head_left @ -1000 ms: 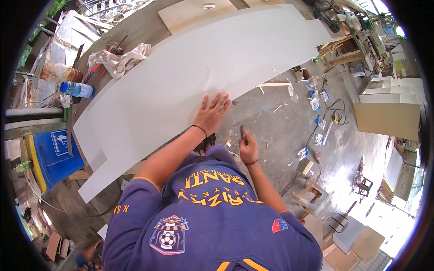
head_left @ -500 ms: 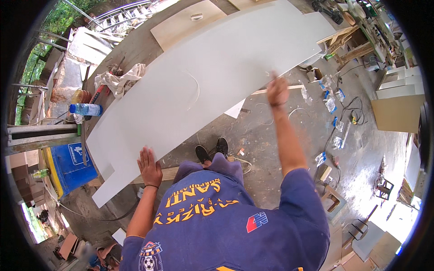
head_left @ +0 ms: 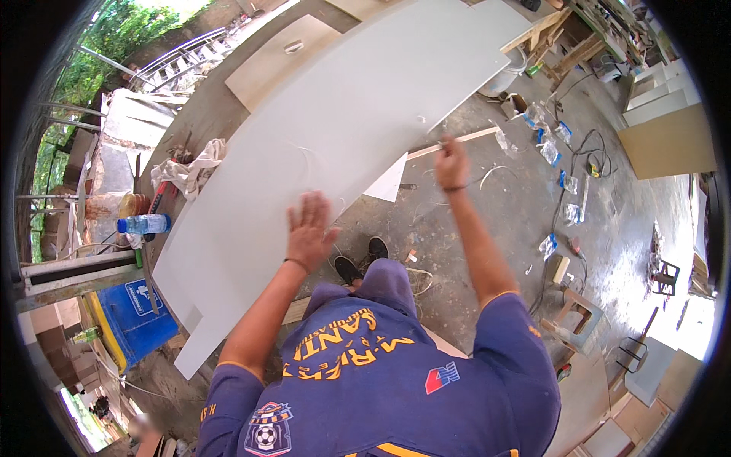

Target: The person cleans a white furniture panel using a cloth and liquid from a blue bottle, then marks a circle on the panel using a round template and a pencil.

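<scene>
A long pale grey panel [head_left: 251, 198] lies before me, running from lower left to upper right. My left hand [head_left: 309, 232] is open over its near edge, palm down with the fingers spread; whether the palm touches the surface I cannot tell. Just off the same edge, farther right, my right hand [head_left: 452, 166] is closed, with the fingers curled together. A small dark tip shows at those fingers, too small to name. On the panel, beyond my left hand, rests a thin curled whitish strip [head_left: 311, 161].
A bottle with a blue cap [head_left: 145, 224] and a crumpled cloth [head_left: 199, 169] sit beyond the panel's left side. At lower left stands a blue bin [head_left: 137, 324]. Cables [head_left: 598, 164] and plastic packets [head_left: 550, 152] litter the floor at right. A tan board [head_left: 282, 65] lies behind.
My left hand has moved right along the panel from near its left end. My right hand has shifted slightly left and remains closed. The whole view has shifted a little.
</scene>
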A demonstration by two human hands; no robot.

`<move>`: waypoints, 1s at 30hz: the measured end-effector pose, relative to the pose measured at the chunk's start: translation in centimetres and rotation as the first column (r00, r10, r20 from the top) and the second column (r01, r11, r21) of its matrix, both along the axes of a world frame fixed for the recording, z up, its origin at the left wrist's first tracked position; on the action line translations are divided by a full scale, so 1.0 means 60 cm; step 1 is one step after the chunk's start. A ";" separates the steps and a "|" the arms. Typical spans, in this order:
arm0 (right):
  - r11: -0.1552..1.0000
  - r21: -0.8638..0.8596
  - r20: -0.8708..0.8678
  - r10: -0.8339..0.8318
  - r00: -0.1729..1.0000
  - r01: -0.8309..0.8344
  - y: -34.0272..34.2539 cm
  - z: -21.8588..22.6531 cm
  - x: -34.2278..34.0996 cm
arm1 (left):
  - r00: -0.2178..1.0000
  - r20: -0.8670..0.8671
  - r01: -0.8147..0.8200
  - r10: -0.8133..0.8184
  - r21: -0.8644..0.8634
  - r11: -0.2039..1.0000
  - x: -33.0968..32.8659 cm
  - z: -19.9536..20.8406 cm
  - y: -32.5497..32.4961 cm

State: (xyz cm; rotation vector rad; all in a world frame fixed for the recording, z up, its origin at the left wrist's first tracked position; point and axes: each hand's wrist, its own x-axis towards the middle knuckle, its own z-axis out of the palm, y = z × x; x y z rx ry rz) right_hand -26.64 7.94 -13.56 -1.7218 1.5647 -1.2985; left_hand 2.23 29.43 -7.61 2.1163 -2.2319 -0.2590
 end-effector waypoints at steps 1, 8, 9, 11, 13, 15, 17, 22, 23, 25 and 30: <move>0.997 -0.042 -0.149 -0.064 0.987 0.058 -0.048 -0.010 -0.049 | 0.993 -0.012 0.115 -0.115 0.003 0.993 -0.027 0.006 -0.022; 0.973 -0.224 -0.533 -0.166 0.830 0.051 -0.226 -0.011 -0.116 | 0.995 -0.083 0.051 -0.051 0.001 0.999 0.001 0.001 0.057; 0.941 -0.337 -0.549 -0.221 0.806 0.028 -0.237 -0.022 -0.115 | 0.995 -0.098 -0.007 0.009 0.016 1.000 0.024 0.004 0.082; 0.907 -0.421 -0.541 -0.275 0.795 0.027 -0.247 -0.042 -0.114 | 0.982 -0.103 -0.158 0.157 0.001 0.987 0.077 0.000 0.140; 0.937 -0.344 -0.509 -0.235 0.828 0.055 -0.228 -0.038 -0.091 | 0.937 -0.079 -0.347 0.342 -0.064 0.936 0.147 -0.019 0.216; 0.963 -0.263 -0.499 -0.185 0.847 0.056 -0.193 -0.030 -0.074 | 0.892 0.002 -0.442 0.451 -0.195 0.876 0.222 -0.042 0.299; 0.974 -0.226 -0.518 -0.143 0.843 0.027 -0.152 -0.027 -0.052 | 0.796 0.055 -0.583 0.603 -0.196 0.788 0.288 -0.053 0.374; 0.970 -0.223 -0.586 -0.056 0.808 -0.095 -0.027 0.004 0.025 | 0.816 0.063 -0.568 0.575 -0.097 0.817 0.405 -0.026 0.433; 0.962 -0.244 -0.561 -0.037 0.827 -0.123 0.002 0.007 0.048 | 0.838 0.076 -0.533 0.540 -0.091 0.841 0.427 -0.024 0.432; 0.954 -0.250 -0.545 0.001 0.838 -0.163 0.067 0.025 0.099 | 0.866 0.099 -0.480 0.489 -0.107 0.871 0.469 -0.016 0.418; 0.947 -0.229 -0.562 0.060 0.825 -0.225 0.229 0.067 0.230 | 0.902 0.108 -0.399 0.418 -0.160 0.903 0.516 -0.019 0.389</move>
